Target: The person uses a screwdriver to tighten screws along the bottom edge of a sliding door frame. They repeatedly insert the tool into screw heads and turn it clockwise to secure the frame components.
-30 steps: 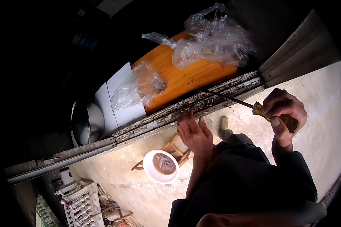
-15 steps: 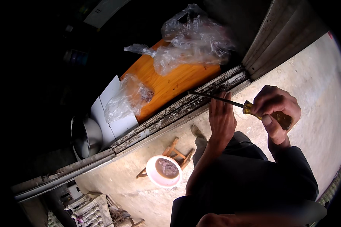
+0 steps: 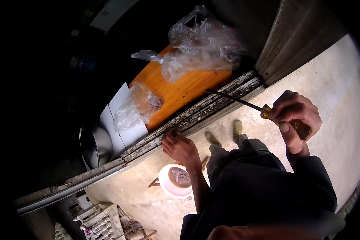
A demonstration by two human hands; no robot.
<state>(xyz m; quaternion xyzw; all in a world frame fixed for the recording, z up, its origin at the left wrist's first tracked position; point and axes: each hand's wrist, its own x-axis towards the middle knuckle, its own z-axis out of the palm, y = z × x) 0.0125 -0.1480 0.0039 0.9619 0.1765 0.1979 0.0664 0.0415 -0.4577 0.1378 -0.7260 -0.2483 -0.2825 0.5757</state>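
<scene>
In my right hand (image 3: 298, 116) is a screwdriver (image 3: 268, 112) with an amber handle and a long dark shaft. Its tip lies over the dirty sill track (image 3: 212, 105), pointing left and away from me. My left hand (image 3: 182, 150) rests farther left at the near edge of the same track. Its fingers are curled and close together against the edge, and anything between them is hidden. White and dark flaking grime covers the grooves of the track.
Beyond the track lie an orange wooden board (image 3: 188, 90), clear plastic bags (image 3: 204, 44) and a metal pot (image 3: 98, 146). Below my left arm a pink-white basin (image 3: 168, 182) of murky water sits on a wooden stool. A frame panel (image 3: 288, 44) rises at right.
My left hand has moved left along the track, from beside the screwdriver shaft, and its fingers have curled. My right hand and the screwdriver have shifted slightly right.
</scene>
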